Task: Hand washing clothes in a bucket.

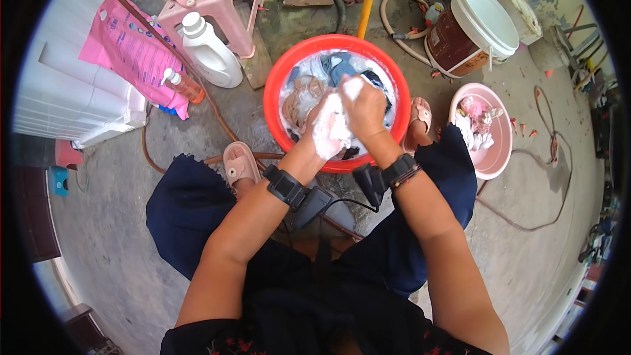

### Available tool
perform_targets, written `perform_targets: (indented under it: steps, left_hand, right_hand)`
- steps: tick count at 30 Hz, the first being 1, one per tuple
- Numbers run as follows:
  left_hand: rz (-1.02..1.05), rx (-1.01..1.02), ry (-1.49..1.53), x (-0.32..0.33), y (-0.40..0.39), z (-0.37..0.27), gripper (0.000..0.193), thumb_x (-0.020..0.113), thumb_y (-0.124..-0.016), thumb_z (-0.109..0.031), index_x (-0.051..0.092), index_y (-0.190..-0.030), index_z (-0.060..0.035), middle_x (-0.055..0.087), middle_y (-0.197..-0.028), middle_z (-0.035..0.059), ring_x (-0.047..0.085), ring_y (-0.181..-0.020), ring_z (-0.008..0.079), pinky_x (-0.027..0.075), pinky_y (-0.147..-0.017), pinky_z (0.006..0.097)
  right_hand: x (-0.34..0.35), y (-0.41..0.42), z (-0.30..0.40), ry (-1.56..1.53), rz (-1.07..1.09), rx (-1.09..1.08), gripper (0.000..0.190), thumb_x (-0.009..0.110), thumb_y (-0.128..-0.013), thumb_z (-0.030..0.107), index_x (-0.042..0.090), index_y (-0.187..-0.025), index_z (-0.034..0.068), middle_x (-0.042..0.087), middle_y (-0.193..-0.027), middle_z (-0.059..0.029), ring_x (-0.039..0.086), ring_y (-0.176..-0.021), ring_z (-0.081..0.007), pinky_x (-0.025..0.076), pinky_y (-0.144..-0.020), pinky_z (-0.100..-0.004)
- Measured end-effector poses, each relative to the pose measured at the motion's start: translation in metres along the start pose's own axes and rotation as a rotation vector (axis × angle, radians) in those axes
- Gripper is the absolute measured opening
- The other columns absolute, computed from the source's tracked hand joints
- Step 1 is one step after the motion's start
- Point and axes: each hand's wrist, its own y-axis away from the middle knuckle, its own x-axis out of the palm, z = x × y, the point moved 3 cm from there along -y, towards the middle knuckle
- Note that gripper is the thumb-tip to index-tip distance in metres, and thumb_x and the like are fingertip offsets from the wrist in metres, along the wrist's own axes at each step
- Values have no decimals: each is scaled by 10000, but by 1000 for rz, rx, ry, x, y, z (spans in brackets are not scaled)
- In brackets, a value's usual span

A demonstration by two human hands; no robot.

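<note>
A red plastic basin point(274, 61) of sudsy water stands between my feet. Tan fabric point(298, 96), a blue-grey garment point(337, 66) and dark cloth point(377, 81) soak in it. Over the basin my left hand point(319, 134) is turned palm up under a white, foam-covered cloth point(339, 121). My right hand point(367, 107) is curled against the same cloth from the right, fingers bent and foam around them. The suds hide the cloth's shape and most of my left fingers.
A pink basin point(503, 143) with small light clothes stands at right. A white detergent bottle point(217, 59), a pump bottle point(185, 86), a pink bag point(130, 49) and a plastic stool point(217, 5) are at left. A bucket point(451, 39) and a hose point(567, 172) lie rightward.
</note>
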Motion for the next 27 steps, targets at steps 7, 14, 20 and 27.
perform_targets:
  steps: [7,14,20,27]
  left_hand:
    - [18,21,20,-3,11,-12,282,432,-869,-343,538,-873,-82,570,-757,25,559,-645,145,473,-614,280]
    - [248,255,-583,24,26,-64,270,479,-863,-210,521,-997,21,564,-961,89,554,-849,145,447,-752,258]
    - [162,479,-643,20,27,-71,275,503,-842,-154,492,-1040,37,546,-962,78,524,-877,121,415,-770,232]
    - [-9,470,-484,-8,4,-54,373,479,-854,-353,520,-953,5,540,-822,40,516,-722,101,432,-620,234]
  right_hand:
    - [8,-1,0,52,-26,160,197,559,-768,222,570,-733,29,561,-634,-190,549,-566,-350,436,-514,-394]
    - [-4,-11,-7,-941,198,590,312,573,-803,298,593,-860,-9,565,-770,-10,505,-702,-84,416,-632,-238]
    - [-18,-17,-4,-936,41,381,198,533,-831,178,560,-885,-11,557,-810,-7,480,-722,-82,398,-655,-222]
    - [-5,11,46,-363,-44,-132,153,539,-779,167,563,-842,30,580,-720,-136,574,-638,-251,450,-614,-322]
